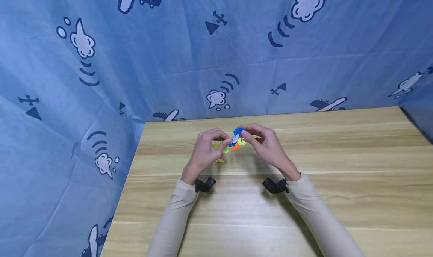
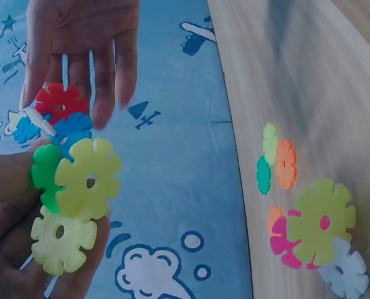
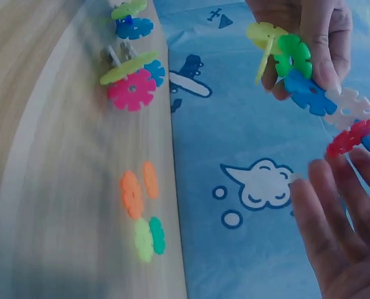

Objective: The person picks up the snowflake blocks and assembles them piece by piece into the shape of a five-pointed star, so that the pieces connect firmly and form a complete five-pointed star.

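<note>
My left hand (image 1: 208, 148) pinches one end of a chain of interlocking flower-shaped plastic discs, held above the table. In the right wrist view the chain shows a yellow disc (image 3: 266, 31), a green disc (image 3: 293, 56), a blue disc (image 3: 309, 93), a white disc (image 3: 347, 107) and a red disc (image 3: 352, 138). Another blue disc (image 1: 238, 131) at the far end sits between the thumb and forefinger of my right hand (image 1: 268, 146). That hand's other fingers (image 3: 325, 208) are spread beside the red disc. The left wrist view shows a pale yellow disc (image 2: 63, 240) against my left fingers.
On the wooden table (image 1: 338, 174) lie loose discs, among them orange (image 3: 132, 194), light green (image 3: 144, 240) and teal (image 3: 157, 235). A joined cluster with a pink disc (image 3: 132, 90) stands near them. Behind the table's back edge hangs a blue patterned cloth (image 1: 189, 61).
</note>
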Available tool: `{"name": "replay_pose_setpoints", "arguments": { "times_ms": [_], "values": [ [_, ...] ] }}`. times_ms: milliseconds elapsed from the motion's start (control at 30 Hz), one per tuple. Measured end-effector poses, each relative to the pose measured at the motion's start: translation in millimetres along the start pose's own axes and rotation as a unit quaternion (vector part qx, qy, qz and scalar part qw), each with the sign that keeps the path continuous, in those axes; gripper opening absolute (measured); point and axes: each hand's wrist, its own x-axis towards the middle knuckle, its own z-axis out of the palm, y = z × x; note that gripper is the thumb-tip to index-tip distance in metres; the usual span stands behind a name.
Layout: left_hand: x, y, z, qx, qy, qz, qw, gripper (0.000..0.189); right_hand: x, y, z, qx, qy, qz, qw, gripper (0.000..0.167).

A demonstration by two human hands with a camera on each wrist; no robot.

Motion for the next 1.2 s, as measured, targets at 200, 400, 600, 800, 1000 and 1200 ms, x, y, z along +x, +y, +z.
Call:
{"name": "replay_pose_setpoints", "arguments": {
  "times_ms": [200,400,600,800,1000,1200],
  "values": [
    [0.3,0.3,-1.1,-0.013,0.014,-0.037,0.9991,0.013,0.3,3.7,-1.3,0.026,0.004,0.015,0.9995,0.03],
    [-1.3,-1.5,1.1,-0.034,0.01,-0.056,0.9978,0.013,-0.3,4.6,-1.8,0.037,-0.004,0.032,0.9988,0.037],
    [-1.6,0.3,3.0,-0.048,-0.022,-0.059,0.9969,0.014,-0.7,3.7,-1.2,0.04,0.011,0.033,0.9986,0.038],
    [-1.0,0.8,2.3,-0.067,-0.01,-0.07,0.9952,0.026,-0.3,4.3,-0.3,0.053,0.011,0.012,0.9984,0.033],
    [0.3,-0.2,1.8,-0.073,0.003,-0.057,0.9957,0.029,0.2,5.8,3.7,0.021,0.002,0.006,0.9998,0.03],
    [0.2,-1.1,1.8,-0.068,0.004,-0.052,0.9963,0.016,-0.1,6.6,6.5,0.004,-0.002,0.001,1.0,0.032]
  ]
}}
